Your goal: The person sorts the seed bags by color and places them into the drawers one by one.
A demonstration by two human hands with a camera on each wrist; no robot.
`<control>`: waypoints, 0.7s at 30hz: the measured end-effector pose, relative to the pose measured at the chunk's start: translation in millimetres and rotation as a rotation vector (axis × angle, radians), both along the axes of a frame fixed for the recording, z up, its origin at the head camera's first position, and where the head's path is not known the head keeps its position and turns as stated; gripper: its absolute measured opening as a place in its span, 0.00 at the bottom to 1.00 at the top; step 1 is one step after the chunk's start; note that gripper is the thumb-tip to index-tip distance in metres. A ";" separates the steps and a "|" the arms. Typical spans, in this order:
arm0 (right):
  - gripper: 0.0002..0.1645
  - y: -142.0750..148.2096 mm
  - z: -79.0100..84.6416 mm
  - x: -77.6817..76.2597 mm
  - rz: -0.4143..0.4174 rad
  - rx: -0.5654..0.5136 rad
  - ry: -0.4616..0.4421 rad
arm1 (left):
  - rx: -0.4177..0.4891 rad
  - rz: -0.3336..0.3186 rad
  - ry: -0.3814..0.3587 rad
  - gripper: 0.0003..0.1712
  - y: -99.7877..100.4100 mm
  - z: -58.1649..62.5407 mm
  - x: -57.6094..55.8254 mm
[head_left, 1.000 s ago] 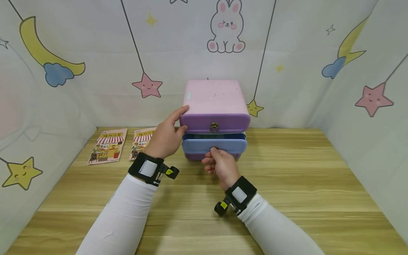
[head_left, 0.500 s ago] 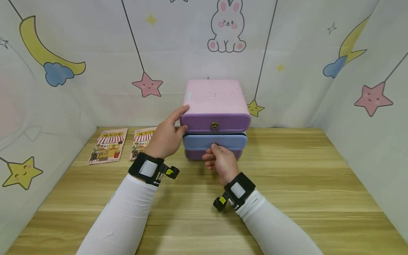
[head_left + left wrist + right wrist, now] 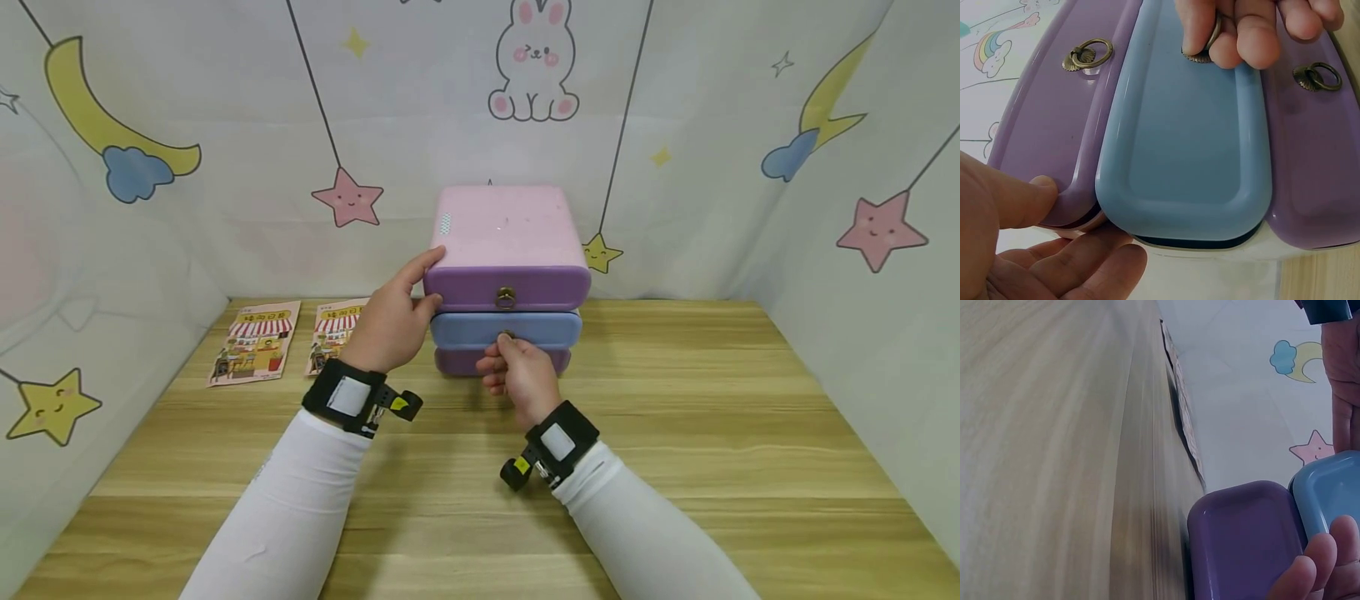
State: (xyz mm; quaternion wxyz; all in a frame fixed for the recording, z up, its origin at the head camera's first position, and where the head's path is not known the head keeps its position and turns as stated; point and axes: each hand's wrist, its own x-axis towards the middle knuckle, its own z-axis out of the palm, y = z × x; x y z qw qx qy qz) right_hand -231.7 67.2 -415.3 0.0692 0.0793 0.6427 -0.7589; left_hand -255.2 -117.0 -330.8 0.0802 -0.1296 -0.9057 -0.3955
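Note:
A small cabinet [image 3: 510, 225] with a pink top has three drawers, one above another. The blue middle drawer [image 3: 459, 331] sits almost flush, and a thin dark gap shows along its edge in the left wrist view. My right hand [image 3: 525, 382] pinches its brass ring pull [image 3: 1199, 58] between thumb and forefinger. With my left hand [image 3: 393, 323] I hold the cabinet's upper left corner, the thumb on the purple top drawer [image 3: 1066, 119] and other fingers along the side. Below the blue one is another purple drawer [image 3: 456, 363], its ring pull [image 3: 1322, 77] hanging free.
Two flat printed packets, one at the far left [image 3: 255, 343] and one beside my left hand [image 3: 335, 327], lie on the wooden table [image 3: 675, 433]. A white cloth backdrop [image 3: 420, 100] with stars and a rabbit rises close behind the cabinet.
The blue drawer has slid back into the cabinet, and its opening has closed from view. My right hand has moved forward with the ring pull; the left hand has stayed put.

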 end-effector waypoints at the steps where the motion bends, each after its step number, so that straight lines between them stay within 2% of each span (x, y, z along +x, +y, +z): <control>1: 0.23 0.0 0.3 -0.3 0.000 0.003 -0.003 | 0.000 0.000 -0.001 0.35 0.1 0.1 0.0; 21: 0.21 -0.6 3.7 -3.4 -0.012 0.010 -0.009 | -0.004 0.008 0.023 0.34 2.2 2.1 0.1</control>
